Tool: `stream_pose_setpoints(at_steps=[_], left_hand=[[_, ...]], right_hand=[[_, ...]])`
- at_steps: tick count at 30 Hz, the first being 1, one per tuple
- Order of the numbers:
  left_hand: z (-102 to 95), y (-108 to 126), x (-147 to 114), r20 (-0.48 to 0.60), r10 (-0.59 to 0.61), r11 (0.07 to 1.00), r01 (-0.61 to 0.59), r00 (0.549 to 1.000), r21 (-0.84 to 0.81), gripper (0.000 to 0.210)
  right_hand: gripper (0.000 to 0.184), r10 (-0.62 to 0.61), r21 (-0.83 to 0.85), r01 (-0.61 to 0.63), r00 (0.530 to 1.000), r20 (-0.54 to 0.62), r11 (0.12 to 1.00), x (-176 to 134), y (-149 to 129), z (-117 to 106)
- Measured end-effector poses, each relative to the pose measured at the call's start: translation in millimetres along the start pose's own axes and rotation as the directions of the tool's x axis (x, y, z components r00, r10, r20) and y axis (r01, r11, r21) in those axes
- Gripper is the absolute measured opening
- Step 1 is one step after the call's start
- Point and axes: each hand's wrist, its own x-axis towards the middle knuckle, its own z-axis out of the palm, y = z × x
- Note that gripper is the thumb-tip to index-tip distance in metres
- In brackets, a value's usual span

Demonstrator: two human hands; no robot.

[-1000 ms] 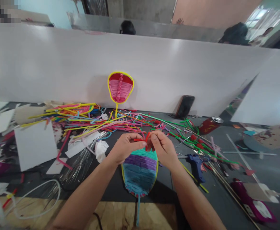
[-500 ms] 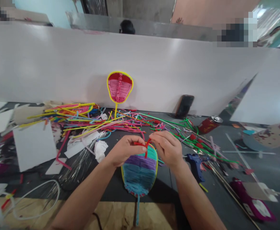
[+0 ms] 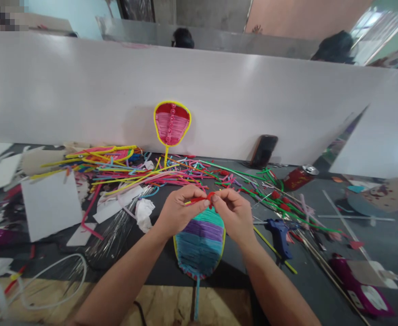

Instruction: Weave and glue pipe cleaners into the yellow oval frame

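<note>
Red pipe cleaner pinched between left hand, right hand; no legible writing.

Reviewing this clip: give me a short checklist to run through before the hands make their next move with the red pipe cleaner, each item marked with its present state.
1. Red pipe cleaner pinched at both ends: ok; left hand and right hand both grip it.
2. Piece held above the blue, purple and teal fan: ok.
3. Fan lying flat on the dark mat: ok; its handle points toward the person.
4. Glue gun away from the hands: ok; it lies to the right, untouched.
5. Glue gun hot or cold: cannot tell.
6. Pink sample fan in view against the white board: ok.
</note>
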Motion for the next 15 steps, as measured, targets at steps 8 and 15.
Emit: stream_pose_setpoints(at_steps=[8,15], left_hand=[[-1.4,-2,2,0.056,-0.264,0.886,0.266,0.963,-0.380,0.012],[-4.8,0,3,0.243,-0.410,0.691,0.473,0.879,-0.546,0.016]], right_hand=[[0.021,-0.032,0.045,0.027,0.994,0.104,0.999,2,2,-4],[0.020,-0.453,0.011,0.458,0.874,0.173,0.889,11,10,-20]])
